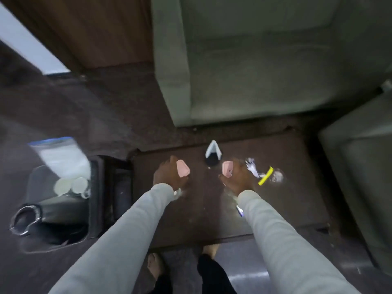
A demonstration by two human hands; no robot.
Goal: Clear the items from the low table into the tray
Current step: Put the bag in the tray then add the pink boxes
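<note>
I judge we're partway: low table (286, 198) w/ tray (96, 198) beside it, already holding a bag and cups. Left hand (169, 177) grips one pink piece (183, 171), right hand (239, 179) another (228, 169). Left: black-white item (212, 157), yellow stick (265, 178), wrappers.

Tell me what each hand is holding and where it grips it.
The left hand holds a pink piece by its near end. The right hand holds another pink piece along its right side; blur hides the finger placement.
</note>
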